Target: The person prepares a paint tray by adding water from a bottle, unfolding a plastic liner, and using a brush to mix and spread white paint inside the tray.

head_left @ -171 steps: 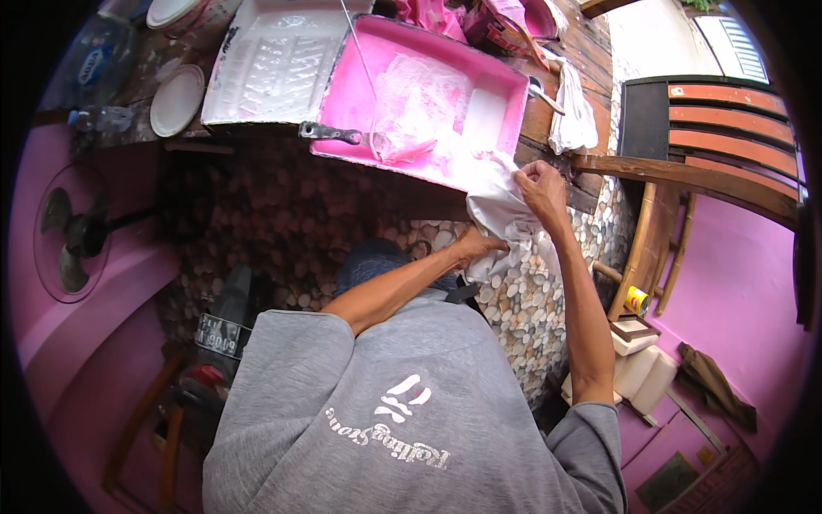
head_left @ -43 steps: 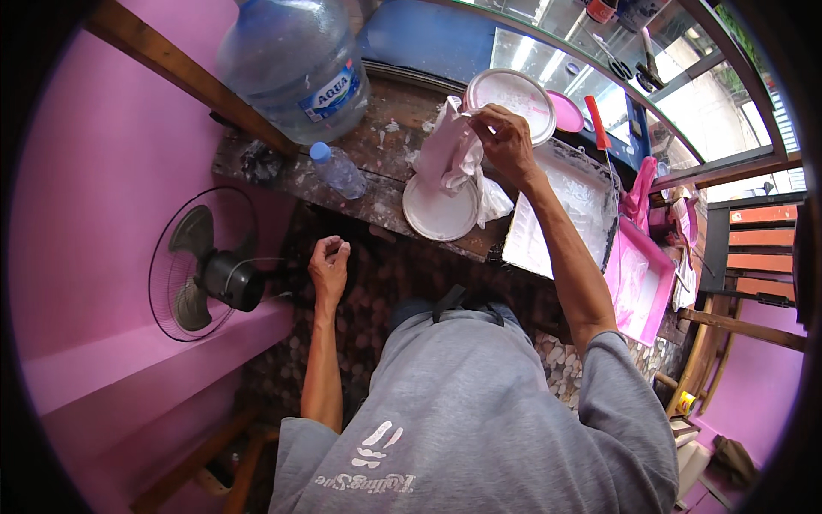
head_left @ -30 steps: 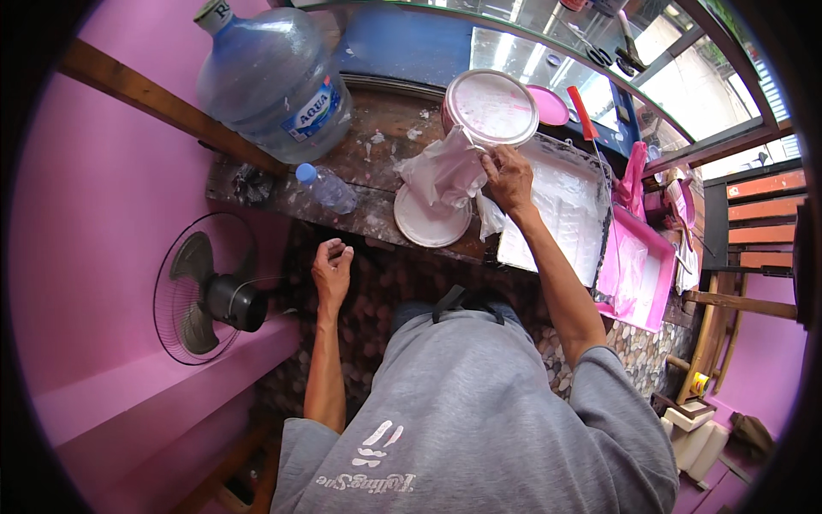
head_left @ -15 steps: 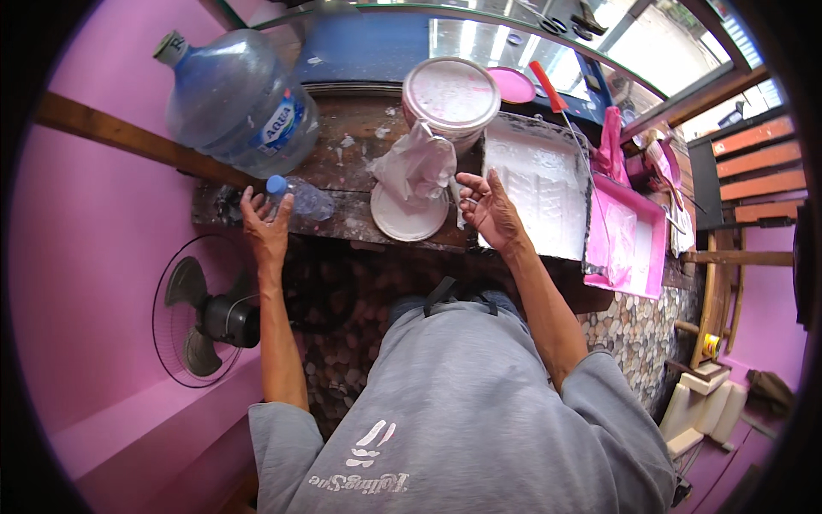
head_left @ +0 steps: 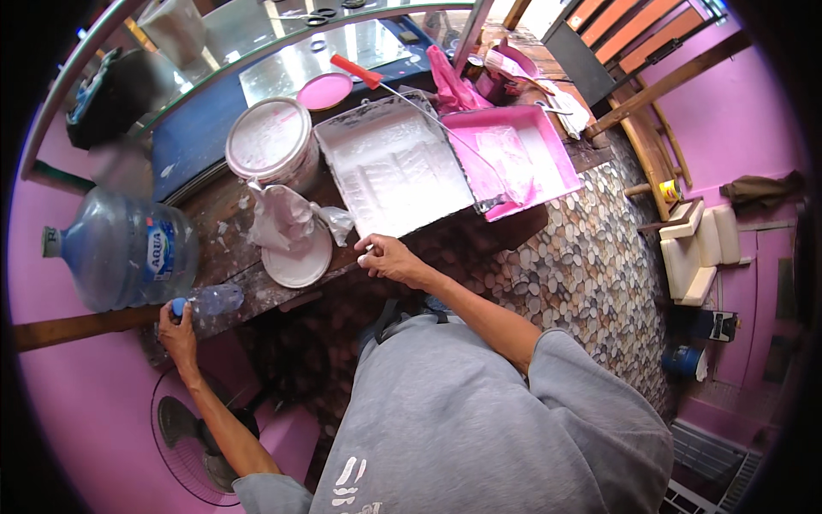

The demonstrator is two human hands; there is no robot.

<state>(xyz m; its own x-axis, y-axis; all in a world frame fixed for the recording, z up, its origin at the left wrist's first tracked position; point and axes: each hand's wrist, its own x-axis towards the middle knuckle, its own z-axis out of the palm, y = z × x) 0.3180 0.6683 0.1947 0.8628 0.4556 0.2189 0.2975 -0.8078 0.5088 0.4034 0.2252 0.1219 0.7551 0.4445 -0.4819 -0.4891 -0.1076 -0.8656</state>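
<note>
My left hand [head_left: 177, 339] has its fingers and thumb around the blue cap of a small clear plastic bottle [head_left: 218, 298], which lies on its side on the dark wooden table [head_left: 224, 201]. My right hand [head_left: 390, 261] is held at the table's front edge with curled fingers. A small whitish bit shows between them, too small to name. Left of that hand, a crumpled, paint-smeared plastic bag [head_left: 281, 218] rests on a round white lid [head_left: 297, 267]. Behind stands a lidded white paint bucket [head_left: 270, 141]. A paint tray [head_left: 394, 171] coated in white lies beyond my right hand.
A big water jug [head_left: 128, 248] stands at the left, by a wooden beam [head_left: 86, 329]. Below is a fan [head_left: 184, 428]. A pink tray [head_left: 514, 163], a red-handled roller [head_left: 355, 70] and a pink lid [head_left: 325, 91] lie farther back, near a glass case [head_left: 231, 53].
The view has swung to the right. My left hand has closed on the bottle's cap from beside it. My right hand's fingers are more curled, near the white tray's front corner.
</note>
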